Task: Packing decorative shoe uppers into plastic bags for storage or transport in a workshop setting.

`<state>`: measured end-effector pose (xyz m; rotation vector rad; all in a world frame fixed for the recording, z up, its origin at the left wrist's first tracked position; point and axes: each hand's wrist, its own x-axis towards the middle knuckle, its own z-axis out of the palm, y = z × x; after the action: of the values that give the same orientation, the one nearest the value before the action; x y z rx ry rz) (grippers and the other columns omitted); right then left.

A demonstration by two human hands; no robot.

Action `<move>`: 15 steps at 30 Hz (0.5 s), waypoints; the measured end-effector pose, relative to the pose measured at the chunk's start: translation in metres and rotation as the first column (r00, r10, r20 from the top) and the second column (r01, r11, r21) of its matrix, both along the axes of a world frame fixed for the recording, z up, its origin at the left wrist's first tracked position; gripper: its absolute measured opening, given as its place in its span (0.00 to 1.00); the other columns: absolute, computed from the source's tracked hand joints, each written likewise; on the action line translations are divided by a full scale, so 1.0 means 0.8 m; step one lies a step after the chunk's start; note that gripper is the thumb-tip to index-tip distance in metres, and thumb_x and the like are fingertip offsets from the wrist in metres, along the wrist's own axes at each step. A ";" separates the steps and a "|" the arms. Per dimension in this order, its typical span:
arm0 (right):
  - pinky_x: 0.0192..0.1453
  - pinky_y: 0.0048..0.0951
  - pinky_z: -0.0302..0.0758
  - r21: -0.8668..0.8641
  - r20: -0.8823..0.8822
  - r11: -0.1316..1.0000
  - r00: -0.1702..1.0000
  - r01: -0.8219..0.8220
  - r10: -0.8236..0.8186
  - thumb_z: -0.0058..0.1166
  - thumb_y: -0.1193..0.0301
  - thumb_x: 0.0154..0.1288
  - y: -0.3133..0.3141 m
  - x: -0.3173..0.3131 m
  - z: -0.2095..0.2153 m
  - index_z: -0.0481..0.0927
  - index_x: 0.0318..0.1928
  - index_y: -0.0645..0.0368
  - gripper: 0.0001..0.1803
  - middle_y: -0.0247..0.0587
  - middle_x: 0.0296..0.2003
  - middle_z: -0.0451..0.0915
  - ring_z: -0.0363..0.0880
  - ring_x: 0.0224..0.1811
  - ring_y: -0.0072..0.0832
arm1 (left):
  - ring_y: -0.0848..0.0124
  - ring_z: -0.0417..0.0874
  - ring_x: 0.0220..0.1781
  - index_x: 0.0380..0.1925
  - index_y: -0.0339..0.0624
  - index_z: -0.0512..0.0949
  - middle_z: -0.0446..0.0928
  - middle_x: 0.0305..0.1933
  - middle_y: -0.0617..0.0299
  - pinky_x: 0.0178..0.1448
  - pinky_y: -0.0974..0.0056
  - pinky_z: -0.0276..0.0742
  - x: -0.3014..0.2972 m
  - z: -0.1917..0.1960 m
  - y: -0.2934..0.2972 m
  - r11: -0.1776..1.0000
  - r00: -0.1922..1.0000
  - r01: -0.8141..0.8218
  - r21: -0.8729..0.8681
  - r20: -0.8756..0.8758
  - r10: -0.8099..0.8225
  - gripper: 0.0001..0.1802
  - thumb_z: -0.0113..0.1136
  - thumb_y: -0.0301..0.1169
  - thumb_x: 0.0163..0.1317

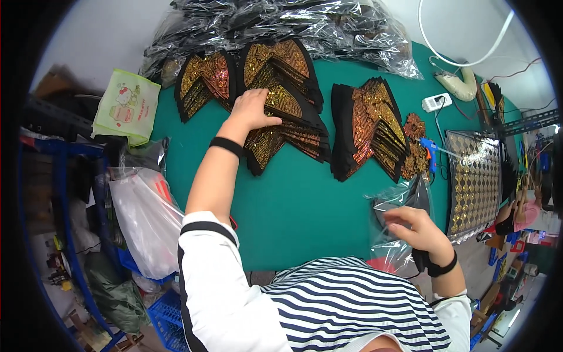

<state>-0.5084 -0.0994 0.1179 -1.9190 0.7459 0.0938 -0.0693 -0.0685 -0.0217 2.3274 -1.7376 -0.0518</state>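
My left hand (251, 111) lies on a fanned stack of black fabric pieces with gold sequin patterns (284, 108), its thumb spread away from the fingers. Just beyond this stack are a gold-sequinned stack (278, 58) and a smaller one with orange-red sequins (205, 76). Another fanned stack (369, 126) sits to the right. At the table's near right, my right hand (419, 232) hovers by a clear plastic bag (384, 202) with something black in or under it. Its fingers are slightly bent and apart, with nothing visible between them.
Plastic-wrapped black bundles (281, 29) line the back of the green table (293, 217). Brown-gold ornaments (415, 152), a blue glue gun (431, 154), a white power strip (437, 102) and a sheet of gold pieces (475, 182) lie right. A white plastic bag (143, 217) hangs left.
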 end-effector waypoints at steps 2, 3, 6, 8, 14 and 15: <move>0.44 0.28 0.77 0.010 0.017 0.999 0.999 -0.043 0.043 0.56 0.73 0.59 -0.003 0.031 -0.015 0.76 0.47 0.67 0.16 0.49 0.37 0.80 0.82 0.40 0.33 | 0.54 0.63 0.65 0.61 0.35 0.61 0.65 0.62 0.48 0.66 0.55 0.61 0.008 0.005 -0.017 0.919 0.994 0.007 0.394 -0.104 0.037 0.57 0.69 0.59 0.34; 0.44 0.28 0.77 0.024 0.027 0.996 0.996 -0.084 0.084 0.56 0.72 0.59 -0.005 0.044 -0.024 0.76 0.47 0.67 0.16 0.49 0.38 0.80 0.82 0.39 0.33 | 0.54 0.63 0.65 0.61 0.35 0.61 0.65 0.62 0.48 0.66 0.55 0.61 0.010 0.005 -0.022 0.918 0.994 0.014 0.397 -0.107 0.031 0.57 0.69 0.59 0.34; 0.44 0.29 0.77 0.034 0.095 0.995 0.992 -0.092 0.089 0.56 0.71 0.59 -0.012 0.077 -0.052 0.76 0.47 0.67 0.17 0.50 0.38 0.80 0.82 0.40 0.33 | 0.53 0.63 0.65 0.63 0.34 0.59 0.65 0.62 0.47 0.66 0.54 0.61 0.011 0.010 -0.037 0.841 0.996 -0.022 0.541 -0.061 0.066 0.62 0.69 0.62 0.30; 0.44 0.29 0.77 0.081 0.101 0.995 0.994 -0.052 0.043 0.55 0.71 0.59 -0.016 0.097 -0.072 0.76 0.47 0.67 0.17 0.50 0.38 0.80 0.82 0.40 0.33 | 0.53 0.62 0.65 0.62 0.33 0.60 0.65 0.62 0.47 0.66 0.54 0.60 0.009 0.015 -0.045 0.815 0.998 -0.010 0.580 -0.050 0.048 0.62 0.69 0.62 0.30; 0.45 0.28 0.76 0.113 0.125 0.988 0.985 0.104 -0.118 0.55 0.71 0.60 -0.028 0.157 -0.120 0.76 0.47 0.67 0.17 0.47 0.39 0.81 0.81 0.41 0.29 | 0.55 0.63 0.63 0.59 0.32 0.63 0.71 0.56 0.48 0.61 0.55 0.61 -0.013 0.021 -0.045 0.810 0.999 -0.011 0.586 -0.020 0.028 0.59 0.73 0.57 0.28; 0.46 0.27 0.76 0.118 0.124 0.983 0.980 0.140 -0.154 0.55 0.71 0.61 -0.027 0.164 -0.126 0.76 0.48 0.67 0.16 0.44 0.40 0.81 0.79 0.42 0.26 | 0.56 0.64 0.62 0.58 0.32 0.64 0.72 0.54 0.49 0.60 0.54 0.61 -0.018 0.020 -0.038 0.865 1.000 -0.011 0.502 -0.001 0.014 0.56 0.74 0.53 0.29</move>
<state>-0.3770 -0.1213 0.0172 -1.7429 0.7745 -0.0828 -0.0834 -0.0987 -0.0060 2.6795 -1.8811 -0.5753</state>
